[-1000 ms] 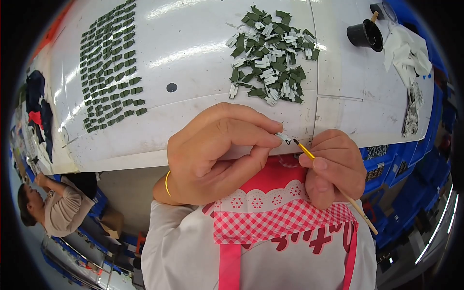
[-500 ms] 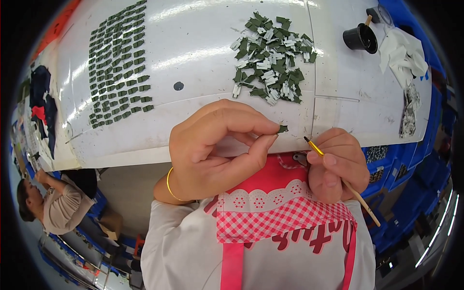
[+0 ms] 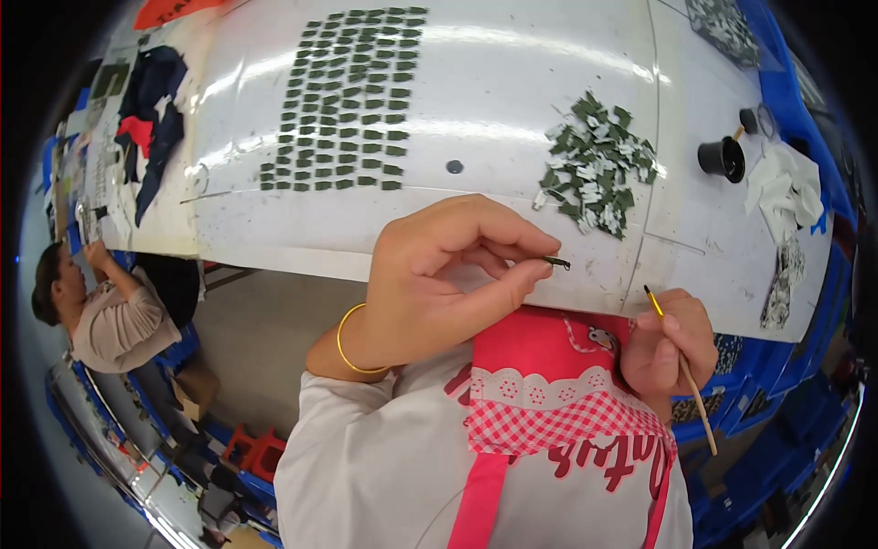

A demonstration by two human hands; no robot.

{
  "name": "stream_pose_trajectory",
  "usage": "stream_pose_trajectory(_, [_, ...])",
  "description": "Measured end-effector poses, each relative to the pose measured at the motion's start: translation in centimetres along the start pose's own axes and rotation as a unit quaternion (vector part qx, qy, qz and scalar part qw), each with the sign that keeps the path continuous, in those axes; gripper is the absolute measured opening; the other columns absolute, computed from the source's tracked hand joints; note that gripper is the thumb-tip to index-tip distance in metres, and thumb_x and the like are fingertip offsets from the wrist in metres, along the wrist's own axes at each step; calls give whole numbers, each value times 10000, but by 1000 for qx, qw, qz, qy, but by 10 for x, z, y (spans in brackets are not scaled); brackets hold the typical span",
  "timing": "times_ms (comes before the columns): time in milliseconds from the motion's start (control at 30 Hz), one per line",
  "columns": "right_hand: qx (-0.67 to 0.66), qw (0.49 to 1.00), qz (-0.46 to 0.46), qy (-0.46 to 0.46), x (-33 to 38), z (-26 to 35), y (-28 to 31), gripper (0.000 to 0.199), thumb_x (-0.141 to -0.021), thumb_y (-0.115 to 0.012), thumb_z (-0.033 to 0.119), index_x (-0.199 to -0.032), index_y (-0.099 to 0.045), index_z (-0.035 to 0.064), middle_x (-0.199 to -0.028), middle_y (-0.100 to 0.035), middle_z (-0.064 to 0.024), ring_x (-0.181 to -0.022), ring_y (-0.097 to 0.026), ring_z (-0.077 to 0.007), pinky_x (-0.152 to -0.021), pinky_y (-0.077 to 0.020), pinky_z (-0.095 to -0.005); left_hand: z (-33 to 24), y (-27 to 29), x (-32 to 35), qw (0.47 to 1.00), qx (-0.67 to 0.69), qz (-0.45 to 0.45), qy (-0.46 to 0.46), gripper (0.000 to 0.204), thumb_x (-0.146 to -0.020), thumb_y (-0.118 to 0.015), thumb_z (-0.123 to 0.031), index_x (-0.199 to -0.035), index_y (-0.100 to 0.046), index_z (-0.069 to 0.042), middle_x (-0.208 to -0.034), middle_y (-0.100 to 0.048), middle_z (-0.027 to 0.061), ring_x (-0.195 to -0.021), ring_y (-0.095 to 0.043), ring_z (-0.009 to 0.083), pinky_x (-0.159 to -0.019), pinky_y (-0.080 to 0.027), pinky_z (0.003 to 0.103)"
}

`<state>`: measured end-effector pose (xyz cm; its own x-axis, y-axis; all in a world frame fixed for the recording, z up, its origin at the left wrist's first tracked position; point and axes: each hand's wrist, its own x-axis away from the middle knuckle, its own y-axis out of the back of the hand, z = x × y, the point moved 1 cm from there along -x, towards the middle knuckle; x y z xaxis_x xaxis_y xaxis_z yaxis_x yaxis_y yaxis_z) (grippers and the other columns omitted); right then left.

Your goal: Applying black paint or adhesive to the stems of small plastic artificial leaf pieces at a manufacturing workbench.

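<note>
Between the thumb and forefinger of my left hand [image 3: 448, 279] is a small dark green flat piece [image 3: 559, 263], seen nearly edge-on past the fingertips. My right hand [image 3: 675, 340] grips a thin paintbrush [image 3: 692, 389] with a wooden handle, a gold ferrule and a dark tip pointing up. The brush tip is apart from the piece. Both hands are at the near edge of the white table [image 3: 512, 82]. Beyond them lies a loose heap of green and white pieces [image 3: 599, 169]. Similar green pieces [image 3: 346, 101] lie in neat rows at the far left.
A black cup [image 3: 715, 160] with a stick stands at the right, beside crumpled white cloth [image 3: 785, 188]. A dark disc [image 3: 455, 166] lies mid-table. Dark clothing [image 3: 155, 101] is at the left, near another person [image 3: 119, 316]. Blue bins [image 3: 768, 384] stand at lower right.
The whole view has shifted, so the table's contents sit farther right. The green piece in my left hand shows a thinner side now. Both hands keep their grip.
</note>
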<state>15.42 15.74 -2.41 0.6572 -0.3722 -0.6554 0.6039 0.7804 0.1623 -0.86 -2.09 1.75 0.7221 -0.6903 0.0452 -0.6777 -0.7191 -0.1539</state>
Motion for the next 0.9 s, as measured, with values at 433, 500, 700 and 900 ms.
stream_pose_trajectory(433, [14, 999, -35, 14, 6, -5, -6, 258, -818, -456, 60, -1030, -592, 5, -750, -624, -132, -633, -464, -179, -601, -394, -315, -67, 208, -39, 918, -387, -85, 27, 109, -800, -724, -27, -903, -719, 11, -828, -666, 30, -688, -541, 88, -643, -418, 163])
stream_pose_trajectory(500, [19, 999, -34, 13, 6, -6, -6, 261, -818, -454, 58, -1032, -593, 4, -748, -621, -131, -634, -462, -180, -602, -394, -315, -61, 216, -39, 912, -408, -12, 30, 96, -802, -723, -33, -891, -724, 3, -833, -651, 16, -696, -524, 84, -646, -397, 164])
stream_pose_trajectory(700, [25, 999, -21, 6, 4, -2, -6, 264, -812, -454, 53, -1030, -594, 3, -748, -620, -132, -635, -461, -181, -603, -395, -314, -59, 217, -33, 916, -398, 18, 37, 81, -792, -730, -25, -872, -732, -17, -848, -626, 7, -722, -513, 83, -662, -391, 176])
stream_pose_trajectory(900, [37, 999, -19, 0, 5, -2, -7, 266, -805, -455, 48, -1025, -597, 3, -742, -617, -129, -635, -458, -180, -605, -396, -313, -51, 219, -33, 915, -402, 31, 24, 89, -787, -736, -23, -876, -739, -26, -849, -618, 11, -715, -504, 86, -653, -389, 175])
